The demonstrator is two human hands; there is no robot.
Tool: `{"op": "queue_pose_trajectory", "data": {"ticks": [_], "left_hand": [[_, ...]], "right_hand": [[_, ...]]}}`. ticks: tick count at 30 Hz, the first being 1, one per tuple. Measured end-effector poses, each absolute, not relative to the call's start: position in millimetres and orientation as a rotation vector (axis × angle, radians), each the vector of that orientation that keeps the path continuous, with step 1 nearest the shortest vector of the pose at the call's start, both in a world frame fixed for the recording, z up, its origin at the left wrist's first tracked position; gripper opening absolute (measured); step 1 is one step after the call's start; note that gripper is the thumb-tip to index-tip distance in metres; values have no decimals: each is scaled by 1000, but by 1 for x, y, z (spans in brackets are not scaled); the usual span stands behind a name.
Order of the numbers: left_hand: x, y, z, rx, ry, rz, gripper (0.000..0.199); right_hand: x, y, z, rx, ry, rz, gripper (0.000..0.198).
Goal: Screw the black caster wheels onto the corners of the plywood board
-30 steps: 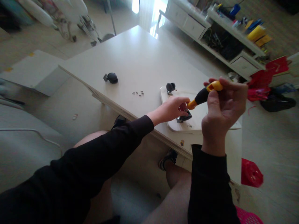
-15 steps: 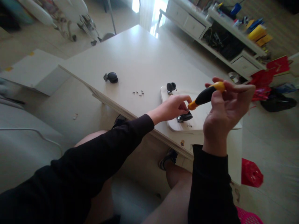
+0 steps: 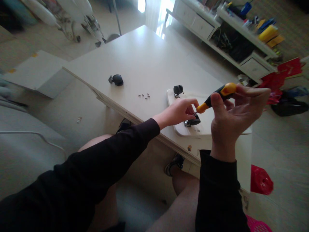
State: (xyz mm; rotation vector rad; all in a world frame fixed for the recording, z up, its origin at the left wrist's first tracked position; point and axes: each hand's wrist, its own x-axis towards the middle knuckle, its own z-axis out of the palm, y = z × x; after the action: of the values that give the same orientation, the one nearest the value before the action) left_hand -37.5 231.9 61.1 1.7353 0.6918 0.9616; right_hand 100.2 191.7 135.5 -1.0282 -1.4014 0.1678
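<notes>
My right hand (image 3: 238,119) grips a yellow-and-black screwdriver (image 3: 217,96) by its handle between thumb and fingers. The tool slants down to the left, its metal shaft reaching a black caster wheel (image 3: 194,120) on a white board (image 3: 181,129). Curled in a pinch, my left hand (image 3: 178,111) is at the screwdriver's tip beside that caster; what its fingertips hold is hidden. A second caster (image 3: 178,89) stands upright at the board's far corner. Farther left on the table, a loose caster (image 3: 117,80) with a metal plate lies near several small screws (image 3: 145,96).
The white table (image 3: 135,58) carries the board near its right end. A small brown object (image 3: 189,148) lies by the front edge. A white cabinet (image 3: 202,27) stands behind, red bags (image 3: 271,79) at right, a white box (image 3: 36,72) at left.
The screwdriver handle has turned in my right hand, and the fingers have shifted on it. More of its metal shaft shows. My left hand stays by the caster.
</notes>
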Motion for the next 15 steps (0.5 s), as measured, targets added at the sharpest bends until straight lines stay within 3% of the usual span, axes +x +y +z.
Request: {"op": "queue_pose_trajectory", "data": {"ticks": [4,15], "left_hand": [[-36,233,60,1718,731,976,27],[-35,231,61,1700,671,948,25]], "right_hand": [[98,186,135,-962,-1461,322,27],[102,184,144,-1112,-1441,192,36]]}}
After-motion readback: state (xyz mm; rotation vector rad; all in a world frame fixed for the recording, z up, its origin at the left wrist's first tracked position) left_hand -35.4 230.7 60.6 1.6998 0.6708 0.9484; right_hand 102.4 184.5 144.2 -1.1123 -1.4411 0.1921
